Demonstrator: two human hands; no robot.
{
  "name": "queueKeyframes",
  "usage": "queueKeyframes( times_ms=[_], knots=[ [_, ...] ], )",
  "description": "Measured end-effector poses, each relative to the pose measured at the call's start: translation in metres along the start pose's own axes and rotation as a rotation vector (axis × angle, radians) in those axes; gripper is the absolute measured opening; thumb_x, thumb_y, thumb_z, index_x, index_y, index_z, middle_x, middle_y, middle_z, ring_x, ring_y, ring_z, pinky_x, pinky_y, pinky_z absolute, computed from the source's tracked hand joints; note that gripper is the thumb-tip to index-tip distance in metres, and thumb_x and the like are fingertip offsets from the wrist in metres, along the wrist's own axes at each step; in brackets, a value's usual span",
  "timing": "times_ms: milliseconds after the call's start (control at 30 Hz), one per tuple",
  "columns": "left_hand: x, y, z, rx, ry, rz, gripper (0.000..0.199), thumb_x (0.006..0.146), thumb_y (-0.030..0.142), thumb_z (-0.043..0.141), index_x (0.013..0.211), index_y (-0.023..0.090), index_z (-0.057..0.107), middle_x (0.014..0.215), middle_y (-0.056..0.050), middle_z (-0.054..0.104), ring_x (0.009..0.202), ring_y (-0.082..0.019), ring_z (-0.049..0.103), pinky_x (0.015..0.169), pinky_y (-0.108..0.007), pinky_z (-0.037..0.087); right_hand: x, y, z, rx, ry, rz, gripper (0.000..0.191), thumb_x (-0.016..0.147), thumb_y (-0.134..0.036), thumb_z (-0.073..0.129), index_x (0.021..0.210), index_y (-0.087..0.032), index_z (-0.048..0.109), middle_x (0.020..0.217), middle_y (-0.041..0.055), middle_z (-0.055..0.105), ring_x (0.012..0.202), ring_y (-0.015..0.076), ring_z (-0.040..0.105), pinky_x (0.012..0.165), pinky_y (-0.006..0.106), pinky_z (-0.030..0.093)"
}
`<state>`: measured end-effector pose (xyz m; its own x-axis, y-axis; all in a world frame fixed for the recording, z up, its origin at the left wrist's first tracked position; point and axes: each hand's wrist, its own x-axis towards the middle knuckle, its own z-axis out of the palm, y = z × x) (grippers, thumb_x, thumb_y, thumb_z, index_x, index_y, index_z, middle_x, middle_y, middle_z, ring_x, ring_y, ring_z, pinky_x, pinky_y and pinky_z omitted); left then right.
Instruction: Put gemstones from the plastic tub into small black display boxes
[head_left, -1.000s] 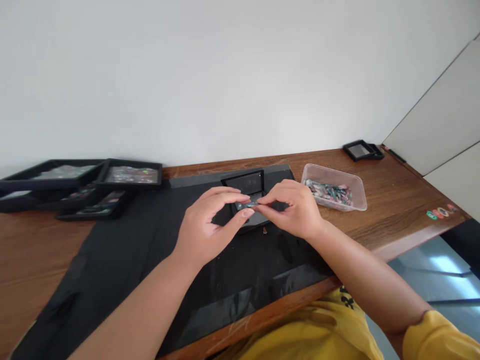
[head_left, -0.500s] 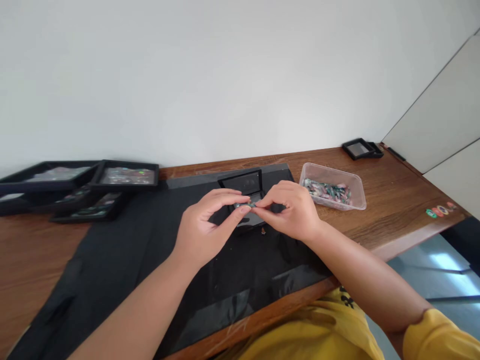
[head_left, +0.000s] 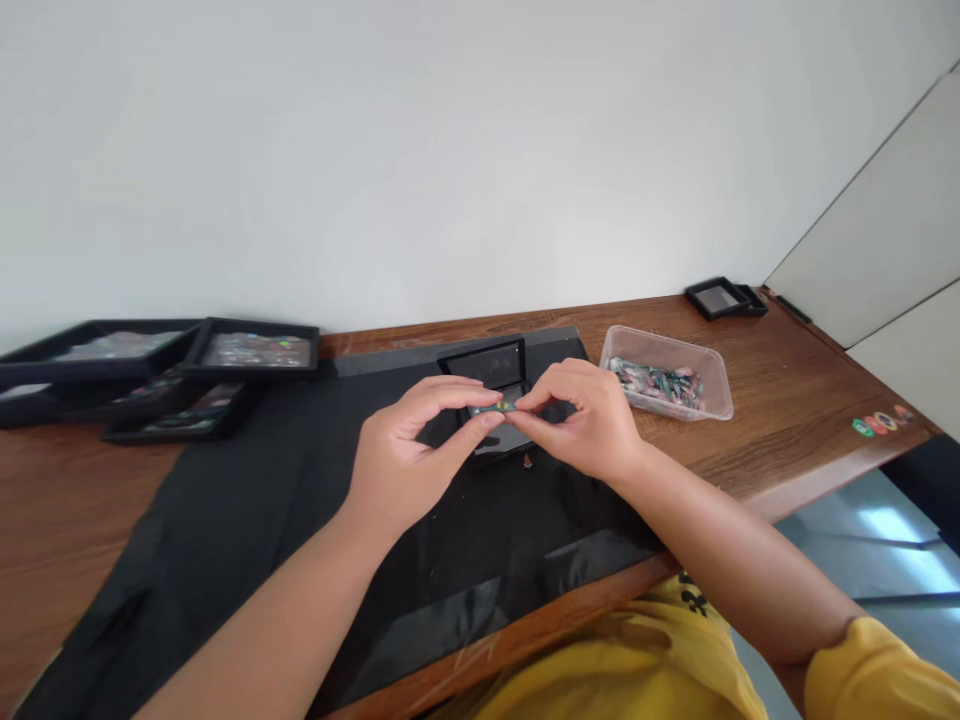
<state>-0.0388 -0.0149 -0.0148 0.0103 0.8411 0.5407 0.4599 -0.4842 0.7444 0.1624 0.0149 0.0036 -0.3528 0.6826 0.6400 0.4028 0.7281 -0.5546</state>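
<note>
Both hands meet over the middle of a black mat [head_left: 300,520] on a wooden table. My left hand [head_left: 409,455] and my right hand [head_left: 581,420] pinch the two ends of a small greenish, multicoloured piece [head_left: 501,407] between thumb and fingertips. Just behind and below it stands a small black display box [head_left: 491,365] with its lid open. What lies inside the box is hidden by my fingers. A tiny dark bit [head_left: 528,461] lies on the mat under my right hand.
A clear plastic tub [head_left: 666,385] of several colourful small pieces sits to the right. Several black trays [head_left: 161,375] with shiny contents are stacked at the far left. Another small black box [head_left: 724,297] stands at the back right. Coloured stickers [head_left: 879,422] mark the right table edge.
The hands stay together on the small piece, with only slight finger shifts. The view has tilted a little.
</note>
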Motion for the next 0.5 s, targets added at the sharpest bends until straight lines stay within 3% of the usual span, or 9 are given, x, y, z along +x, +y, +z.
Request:
queueKeyframes(
  times_ms=[500],
  knots=[
    [0.0006, 0.0026, 0.0003, -0.055, -0.012, -0.002, 0.005, 0.088, 0.033, 0.077, 0.088, 0.028, 0.077, 0.096, -0.001, 0.080, 0.097, -0.022, 0.076, 0.095, -0.041, 0.062, 0.0008, -0.0015, -0.0016, -0.002, -0.028, 0.015, 0.020, 0.090, -0.029, 0.078, 0.074, -0.022, 0.068, 0.071, -0.0005, 0.074, 0.069, 0.0145, 0.065, 0.072, 0.029, 0.049]
  ],
)
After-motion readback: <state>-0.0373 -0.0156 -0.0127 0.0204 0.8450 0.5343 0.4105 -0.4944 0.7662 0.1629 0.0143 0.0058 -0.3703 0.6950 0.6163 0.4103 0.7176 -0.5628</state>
